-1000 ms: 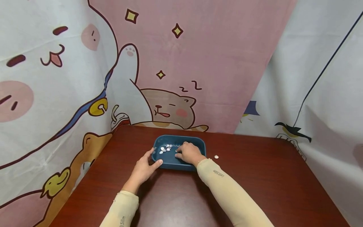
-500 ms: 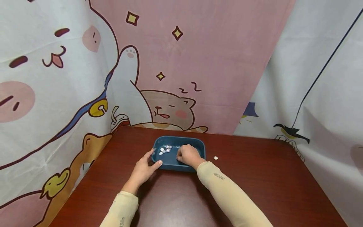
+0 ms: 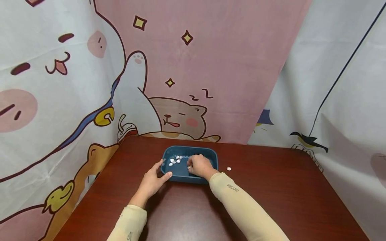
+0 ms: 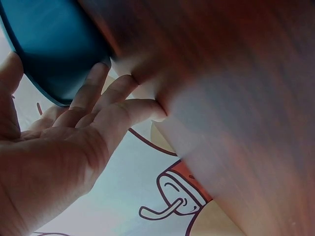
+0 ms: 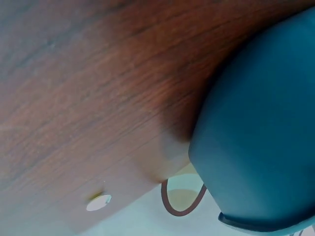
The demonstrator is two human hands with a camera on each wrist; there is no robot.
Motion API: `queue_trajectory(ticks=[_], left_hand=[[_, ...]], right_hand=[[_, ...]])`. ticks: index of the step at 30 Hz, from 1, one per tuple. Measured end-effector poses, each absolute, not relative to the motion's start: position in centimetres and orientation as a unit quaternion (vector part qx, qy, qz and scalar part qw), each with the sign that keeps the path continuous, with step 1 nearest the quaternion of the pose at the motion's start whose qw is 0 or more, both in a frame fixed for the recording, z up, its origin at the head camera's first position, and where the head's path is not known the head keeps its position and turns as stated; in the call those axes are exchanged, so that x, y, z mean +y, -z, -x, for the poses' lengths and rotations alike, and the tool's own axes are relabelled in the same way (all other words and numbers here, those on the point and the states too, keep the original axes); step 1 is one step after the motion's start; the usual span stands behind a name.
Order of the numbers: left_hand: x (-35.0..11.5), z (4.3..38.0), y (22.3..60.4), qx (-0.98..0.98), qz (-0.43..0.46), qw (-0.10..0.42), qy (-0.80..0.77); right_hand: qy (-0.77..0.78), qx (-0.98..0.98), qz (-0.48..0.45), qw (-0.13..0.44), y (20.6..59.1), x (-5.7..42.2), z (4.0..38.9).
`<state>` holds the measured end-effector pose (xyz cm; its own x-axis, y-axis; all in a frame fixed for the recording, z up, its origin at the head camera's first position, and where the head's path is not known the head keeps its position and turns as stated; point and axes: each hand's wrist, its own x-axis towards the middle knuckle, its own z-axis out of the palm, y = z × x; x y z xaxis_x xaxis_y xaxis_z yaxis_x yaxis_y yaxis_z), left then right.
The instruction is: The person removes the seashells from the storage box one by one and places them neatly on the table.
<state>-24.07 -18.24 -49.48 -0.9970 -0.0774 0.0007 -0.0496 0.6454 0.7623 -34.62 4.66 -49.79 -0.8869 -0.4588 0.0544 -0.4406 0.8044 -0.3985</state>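
Observation:
A blue rectangular tray (image 3: pixel 190 179) sits on the table, with a cluster of several small white shells (image 3: pixel 174 161) in its left half. My left hand (image 3: pixel 152 180) spans the tray's near left corner, thumb at the front rim. In the left wrist view its fingers reach out fairly straight against the tray's outer wall (image 4: pixel 54 54). Inside the right half, my right hand (image 3: pixel 200 165) has curled fingers, with thumb and fingertips together on a small pale piece, mostly hidden, that looks like another shell. The right wrist view shows the tray's outer side (image 5: pixel 256 132) but not the hand.
One white shell (image 3: pixel 229 168) lies on the dark reddish-brown table (image 3: pixel 271 187), just right of the tray; the right wrist view also catches this shell (image 5: pixel 98 202). Behind the table hangs a cloth (image 3: pixel 229 83) printed with cartoon animals.
The right hand's fingers, more spread a second ago beside a white shell, have closed together and that shell no longer shows apart. The left hand and tray stay in place.

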Motion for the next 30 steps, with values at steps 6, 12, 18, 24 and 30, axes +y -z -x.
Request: queue_trajectory(ticks=[6, 12, 18, 24, 30], left_hand=[[-18.2, 24.1, 49.8, -0.906, -0.036, 0.019, 0.422], [-18.0, 24.1, 49.7, -0.905, -0.034, 0.025, 0.423], [-18.2, 24.1, 49.6, -0.905, -0.035, 0.027, 0.423], [-18.2, 24.0, 49.5, -0.907, -0.037, 0.025, 0.419], [-18.1, 24.2, 49.4, -0.908, -0.035, 0.025, 0.416]], right_hand=[[0.277, 0.933, 0.230, 0.012, 48.0, 5.8, 34.7], [0.346, 0.905, 0.245, -0.033, 44.0, 10.6, 34.7], [0.342, 0.917, 0.199, -0.042, 43.3, 19.4, 34.9], [0.316, 0.938, 0.144, -0.020, 46.5, 26.5, 34.6], [0.302, 0.940, 0.159, 0.006, 49.3, 28.0, 34.2]])
